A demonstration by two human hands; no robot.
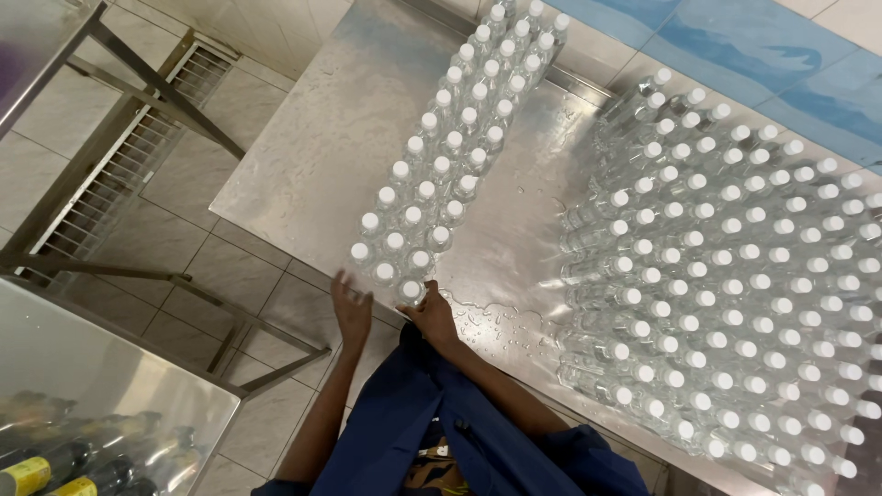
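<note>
The right hand (434, 317) is closed around a single clear bottle (411, 291) with a white cap, at the near end of a long block of bottles; its fingers wrap the far side of the bottle, so the grip is firm on it. The left hand (351, 310) hangs just to the left of it, fingers spread and loose, holding nothing, close to the near edge of the steel table (303, 156) and near the first bottles of the block without clearly touching them. The two hands are apart, with the held bottle between them.

Straight ahead of the hands, the narrow block of bottles (455, 152) runs away in four neat rows, all clear, all with round white caps, none with a visible label. Water drops lie on the tabletop just right of the right hand.

Farther right, well apart from the hands, a much wider field of bottles (735, 285) of the same kind stands packed cap to cap. Beyond it, a blue panel (735, 46) lies along the far right.

Left of the hands, below table level, is tiled floor (230, 266) with a metal drain grate (129, 156) and a steel frame (110, 110) crossing above it. Down at the near left, under a second steel surface (83, 367), lie dark bottles with yellow labels (55, 468). The person's dark blue sleeves (459, 432) fill the bottom centre.
</note>
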